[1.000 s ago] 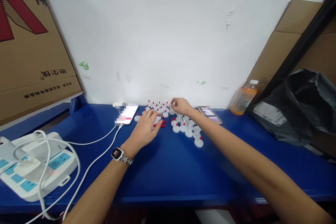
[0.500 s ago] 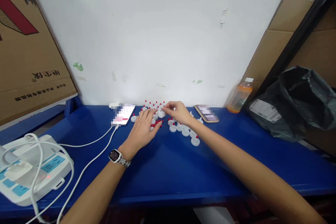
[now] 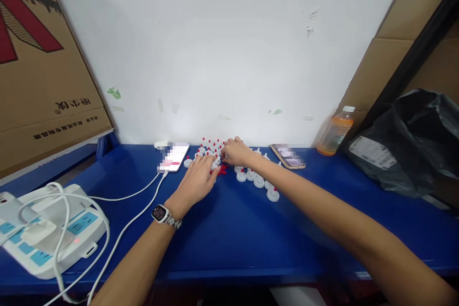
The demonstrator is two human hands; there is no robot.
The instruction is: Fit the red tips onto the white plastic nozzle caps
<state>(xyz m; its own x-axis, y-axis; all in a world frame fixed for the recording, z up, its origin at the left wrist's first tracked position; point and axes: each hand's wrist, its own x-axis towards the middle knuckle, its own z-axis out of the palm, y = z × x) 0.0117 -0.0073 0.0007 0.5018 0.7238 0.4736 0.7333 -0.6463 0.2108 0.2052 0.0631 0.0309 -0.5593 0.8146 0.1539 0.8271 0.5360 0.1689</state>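
Observation:
My left hand [image 3: 198, 175], with a watch on its wrist, has its fingers and thumb around a white spout cap [image 3: 216, 163] that has no red tip I can make out. Just to the right, my right hand [image 3: 237, 152] is closed with bent fingers pointing down-left; whatever is in them is hidden. Small red tips [image 3: 223, 170] lie in a loose heap below the right fingers. Behind the left hand stand several white spout caps with red tips [image 3: 201, 149]. More white spout caps [image 3: 258, 181] stand under and beside the right forearm, some bare and some red-tipped.
A phone on a white cable [image 3: 175, 158] lies left, another phone [image 3: 287, 157] right. The power strip [image 3: 68, 234] with coiled cables takes the table's left front. An orange drink bottle [image 3: 336, 131] and black plastic bag [image 3: 398, 138] stand right. Cardboard [image 3: 60, 76] rises left.
My right hand has moved down from the spout caps at the back toward the red tips. My left hand has drawn its thumb in around a white spout cap. The view has shifted slightly.

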